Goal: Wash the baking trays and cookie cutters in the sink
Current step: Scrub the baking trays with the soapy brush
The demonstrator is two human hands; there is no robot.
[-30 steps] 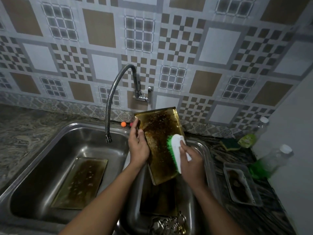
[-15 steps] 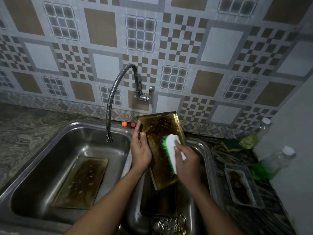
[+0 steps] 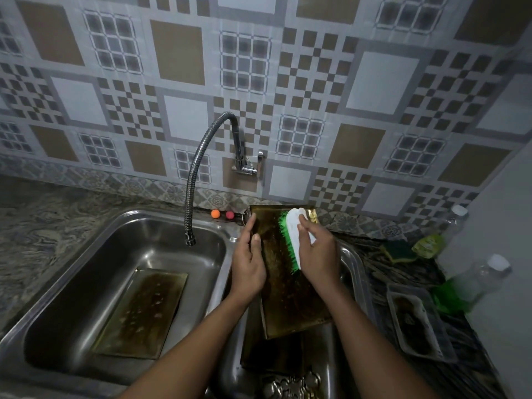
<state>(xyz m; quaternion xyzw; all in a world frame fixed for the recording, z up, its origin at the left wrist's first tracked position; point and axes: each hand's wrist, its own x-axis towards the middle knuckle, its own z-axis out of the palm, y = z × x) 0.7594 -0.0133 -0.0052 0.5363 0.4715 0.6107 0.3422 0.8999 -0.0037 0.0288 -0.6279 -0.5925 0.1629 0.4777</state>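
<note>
A greasy golden baking tray (image 3: pixel 290 298) stands tilted over the right sink basin (image 3: pixel 358 272). My left hand (image 3: pixel 249 260) holds its left edge, thumb on the face. My right hand (image 3: pixel 318 249) grips a white scrub brush with green bristles (image 3: pixel 292 234), bristles pressed to the tray's upper part. Another dirty tray (image 3: pixel 141 312) lies flat in the left basin (image 3: pixel 95 272). A further tray (image 3: pixel 276 355) lies in the right basin under the held one. Metal cookie cutters (image 3: pixel 290 384) are piled at the near end of the right basin.
A flexible steel faucet (image 3: pixel 198 174) hangs over the left basin, no water running. On the right counter are a small dirty loaf tin (image 3: pixel 417 321), a green-and-yellow sponge (image 3: pixel 398 250) and two plastic bottles (image 3: pixel 472 283) with green liquid. Two small balls (image 3: pixel 221 214) sit behind the sink.
My right hand has pushed the brush up the tray, from its middle to its top edge. The view has tilted slightly, so everything sits lower in frame.
</note>
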